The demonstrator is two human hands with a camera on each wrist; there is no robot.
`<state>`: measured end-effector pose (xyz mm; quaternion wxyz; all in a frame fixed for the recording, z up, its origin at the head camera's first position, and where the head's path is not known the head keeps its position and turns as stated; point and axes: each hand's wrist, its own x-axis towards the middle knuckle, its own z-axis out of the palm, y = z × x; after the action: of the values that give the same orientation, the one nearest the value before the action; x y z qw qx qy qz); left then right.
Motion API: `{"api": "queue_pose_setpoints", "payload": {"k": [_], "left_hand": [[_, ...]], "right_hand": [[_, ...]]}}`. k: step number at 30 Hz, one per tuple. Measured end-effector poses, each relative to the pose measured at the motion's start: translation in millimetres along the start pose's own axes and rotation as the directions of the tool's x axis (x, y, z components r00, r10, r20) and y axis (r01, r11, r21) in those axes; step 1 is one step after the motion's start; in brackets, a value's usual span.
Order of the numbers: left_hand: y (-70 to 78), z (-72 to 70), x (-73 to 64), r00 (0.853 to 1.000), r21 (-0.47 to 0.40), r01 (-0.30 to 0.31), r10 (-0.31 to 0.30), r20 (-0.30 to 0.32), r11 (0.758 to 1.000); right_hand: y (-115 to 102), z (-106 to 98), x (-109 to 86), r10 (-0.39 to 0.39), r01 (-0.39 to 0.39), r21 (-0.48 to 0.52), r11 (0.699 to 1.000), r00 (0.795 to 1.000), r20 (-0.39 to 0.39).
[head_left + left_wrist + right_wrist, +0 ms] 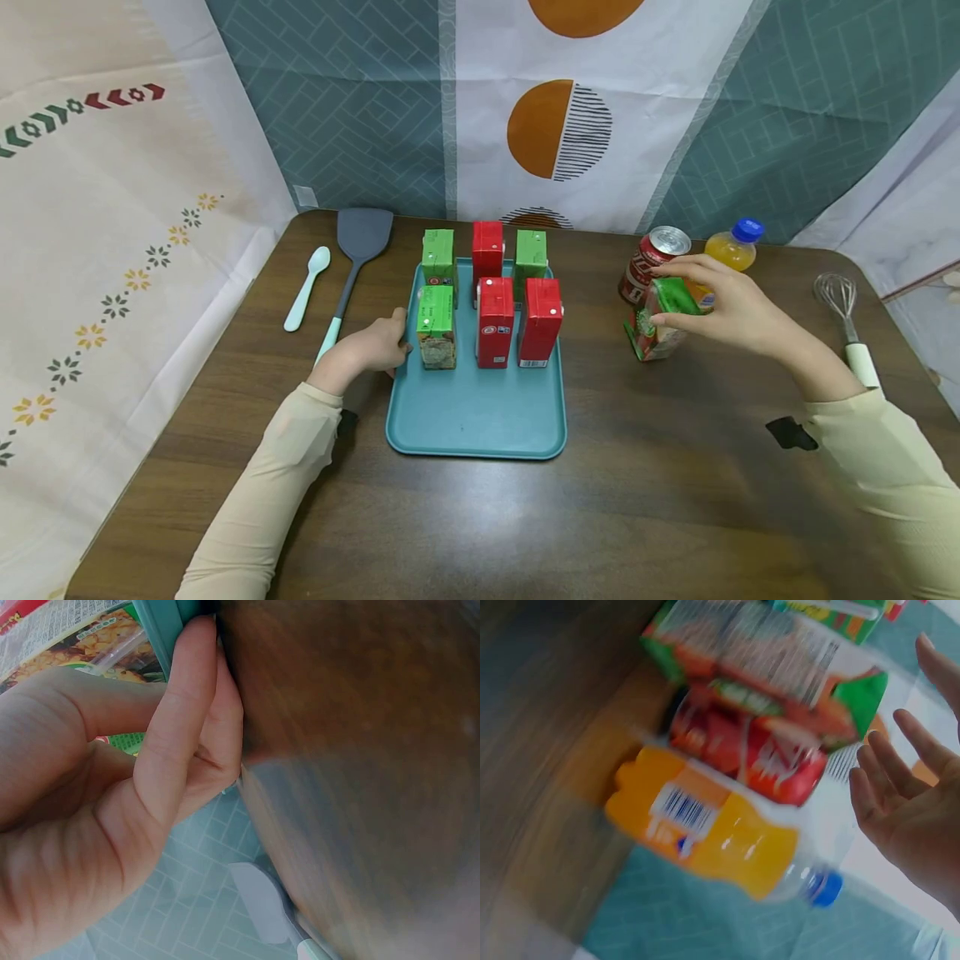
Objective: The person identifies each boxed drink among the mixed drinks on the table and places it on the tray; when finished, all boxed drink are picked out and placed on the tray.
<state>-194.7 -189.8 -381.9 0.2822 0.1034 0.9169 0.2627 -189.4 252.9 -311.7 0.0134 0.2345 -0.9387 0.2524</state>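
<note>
My left hand (375,343) pinches the left rim of a teal tray (476,421); the left wrist view shows thumb and fingers at that rim. Several red and green juice cartons stand on the tray, among them a front green carton (437,327) and a front red carton (494,329). At the right, my right hand (723,307) is spread above another green-topped juice carton (662,340). In the right wrist view the fingers are apart from this carton's top. Close behind it are a red drink can (640,271) and an orange juice bottle (712,825) with a blue cap.
Left of the tray lie a grey spatula (363,236) with a mint handle and a small mint spoon (303,293). A whisk (843,312) with a pale handle lies by the right edge. Patterned cloth (352,108) hangs behind the brown table (465,533).
</note>
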Motion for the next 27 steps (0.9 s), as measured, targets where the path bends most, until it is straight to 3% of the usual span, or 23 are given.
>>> {"api": "queue_pose_setpoints", "payload": {"k": [7,12,20,27], "left_hand": [[-1.3,0.5,0.1,1.000,-0.011,0.002,-0.002,-0.001,1.000],[-2.0,1.0,0.8,1.000,-0.010,0.007,-0.007,0.006,1.000],[-0.9,0.3,1.0,1.000,0.015,0.019,-0.019,0.000,1.000],[-1.1,0.4,0.0,1.000,0.007,0.016,-0.016,-0.011,1.000]], "right_hand": [[26,11,-6.1,-0.062,0.061,-0.103,0.993,0.998,-0.012],[26,16,-4.4,-0.088,0.084,-0.096,0.992,0.995,-0.039],[29,15,-2.7,-0.044,0.044,-0.067,0.997,0.999,-0.001],[25,20,-6.5,0.021,-0.026,-0.049,0.998,0.995,-0.098]]}}
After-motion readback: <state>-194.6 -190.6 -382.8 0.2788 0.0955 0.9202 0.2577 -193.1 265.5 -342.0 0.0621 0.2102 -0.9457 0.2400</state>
